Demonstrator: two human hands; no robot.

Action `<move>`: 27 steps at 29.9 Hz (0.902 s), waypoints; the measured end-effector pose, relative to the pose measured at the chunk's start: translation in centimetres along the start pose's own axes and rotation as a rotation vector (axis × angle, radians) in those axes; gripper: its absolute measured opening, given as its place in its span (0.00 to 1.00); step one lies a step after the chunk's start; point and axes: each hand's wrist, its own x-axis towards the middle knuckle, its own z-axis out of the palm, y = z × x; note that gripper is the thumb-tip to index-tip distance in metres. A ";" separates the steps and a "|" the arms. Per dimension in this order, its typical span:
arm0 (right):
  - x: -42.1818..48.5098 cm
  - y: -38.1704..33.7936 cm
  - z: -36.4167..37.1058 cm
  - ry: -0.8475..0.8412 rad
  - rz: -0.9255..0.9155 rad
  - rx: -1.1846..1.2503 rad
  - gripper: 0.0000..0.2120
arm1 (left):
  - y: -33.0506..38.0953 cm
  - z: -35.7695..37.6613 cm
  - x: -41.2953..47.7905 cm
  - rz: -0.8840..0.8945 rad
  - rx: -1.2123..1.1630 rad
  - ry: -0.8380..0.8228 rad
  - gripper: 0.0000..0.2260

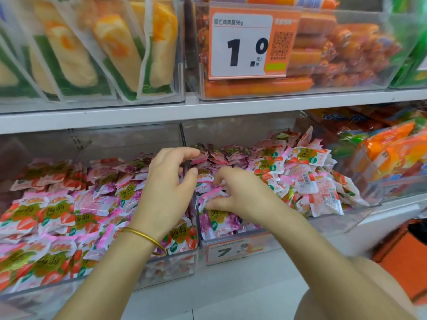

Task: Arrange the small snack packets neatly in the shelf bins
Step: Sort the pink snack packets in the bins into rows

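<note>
Grip on the right hand (240, 197) looks like a loose pinch: its fingers (218, 176) curl down and the thumb tucks in under them, with a couple of pink snack packets (300, 181) bunched between, down in the clear middle bin (231, 235). Left hand (168, 188) is just beside it, clawed over the divider between that bin and the left bin (161, 273). Its fingertips reach the purple packets at the back and the thumb is held apart from them. Honestly can't tell if that grip has hold of anything.

Both bins are heaped with the same little packets, pink, purple and strawberry print. The left bin's lie fairly flat in rows; the middle bin's pile up messier toward the right side. A gold bangle (147, 239) sits on the left wrist.

Below the middle bin hangs an orange price tag (231, 250) reading 7.9. On the shelf (115, 116) above, another clear bin holds orange sausages (254, 87) behind a big tag (245, 45) showing 1.0, with yellow-and-green pouches (76, 54) to its left.
</note>
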 end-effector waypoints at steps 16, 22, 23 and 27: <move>0.3 -2.4 -1.4 0.181 -0.055 0.619 0.04 | -4.5 -5.6 0.9 -0.226 0.340 -0.001 0.12; 2.5 -5.8 0.3 0.258 -0.207 0.393 0.07 | -6.8 -6.8 0.4 -0.333 0.525 -0.069 0.24; 2.8 -6.0 0.7 0.259 -0.213 0.376 0.07 | -6.9 -6.6 0.6 -0.336 0.527 -0.086 0.29; 3.6 -5.6 0.9 0.287 -0.174 0.366 0.05 | -7.3 -5.1 2.4 -0.221 0.583 -0.249 0.43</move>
